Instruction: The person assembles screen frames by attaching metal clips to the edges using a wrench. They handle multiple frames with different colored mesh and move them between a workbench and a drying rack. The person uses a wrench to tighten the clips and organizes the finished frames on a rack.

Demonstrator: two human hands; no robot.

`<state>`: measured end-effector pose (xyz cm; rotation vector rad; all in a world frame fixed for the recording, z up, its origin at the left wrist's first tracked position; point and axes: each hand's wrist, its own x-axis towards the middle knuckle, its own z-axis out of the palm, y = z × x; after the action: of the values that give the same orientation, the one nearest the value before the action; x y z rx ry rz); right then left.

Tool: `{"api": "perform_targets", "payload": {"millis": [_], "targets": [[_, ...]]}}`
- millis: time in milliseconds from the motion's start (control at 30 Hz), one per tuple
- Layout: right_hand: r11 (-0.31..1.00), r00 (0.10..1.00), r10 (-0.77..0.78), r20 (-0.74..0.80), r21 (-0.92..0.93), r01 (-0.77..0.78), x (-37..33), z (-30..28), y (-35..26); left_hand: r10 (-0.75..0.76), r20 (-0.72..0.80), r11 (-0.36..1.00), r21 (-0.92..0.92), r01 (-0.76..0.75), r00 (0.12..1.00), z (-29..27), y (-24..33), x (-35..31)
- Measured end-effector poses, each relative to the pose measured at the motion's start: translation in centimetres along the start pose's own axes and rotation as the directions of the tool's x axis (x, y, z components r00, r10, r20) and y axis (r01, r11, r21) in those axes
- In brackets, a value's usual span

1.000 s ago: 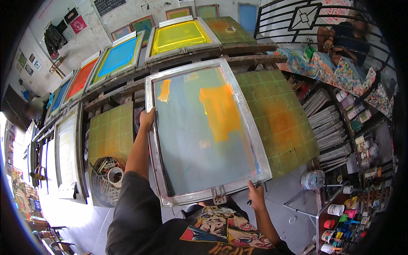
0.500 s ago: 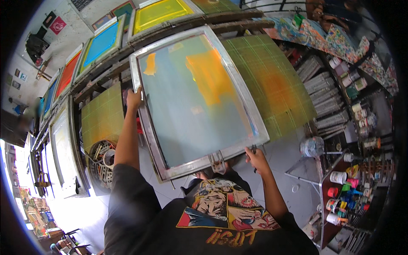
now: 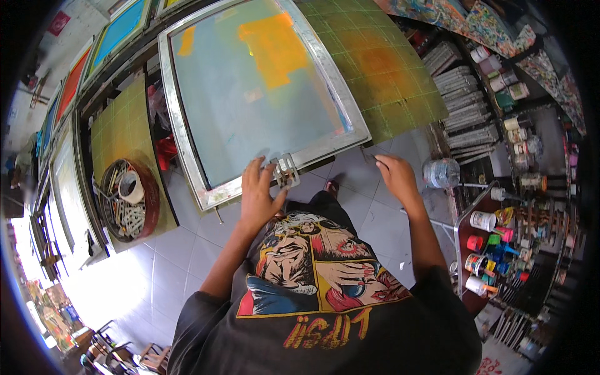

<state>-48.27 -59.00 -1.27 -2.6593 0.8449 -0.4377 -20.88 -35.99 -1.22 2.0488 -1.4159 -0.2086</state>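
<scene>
While our left hand (image 3: 256, 190) splays wide at the frame (image 3: 325, 149), our right hand (image 3: 395, 176) beside it, grip unclear, might bump it askew.

Cannot see the far right corner of the metal-framed printing screen (image 3: 250, 119), cut off ahead of the left hand (image 3: 255, 192). Cannot tell touch from hover under that hand. Cannot identify small pieces (image 3: 132, 220) in the round tub (image 3: 152, 197), left of it.

From the person's head, a wide fisheye camera looks down and forward. The dark shirt (image 3: 325, 300) is close below it; the left hand (image 3: 257, 195), right hand (image 3: 400, 179) and framed screen (image 3: 256, 115) lie farther off.
</scene>
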Motion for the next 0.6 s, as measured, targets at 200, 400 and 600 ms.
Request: {"api": "perform_targets", "payload": {"millis": [200, 400, 600], "targets": [[0.978, 0.938, -0.148, 0.314, -0.098, 0.186, 5.3, -0.2, 4.5, -0.116, -0.105, 0.977, 0.166, 0.132, 0.988, 4.2, 1.3, -1.0], [0.931, 0.882, -0.309, 0.355, -0.075, 0.356, 6.6, 0.8, 5.1, -0.085, -0.175, 0.958, 0.258, 0.129, 0.981, 4.8, 1.3, -1.5], [0.88, 0.863, -0.444, 0.24, -0.065, 0.47, 6.7, 0.2, 5.1, -0.107, -0.195, 0.935, 0.314, 0.165, 0.975, 5.4, 1.9, -1.1]]}}
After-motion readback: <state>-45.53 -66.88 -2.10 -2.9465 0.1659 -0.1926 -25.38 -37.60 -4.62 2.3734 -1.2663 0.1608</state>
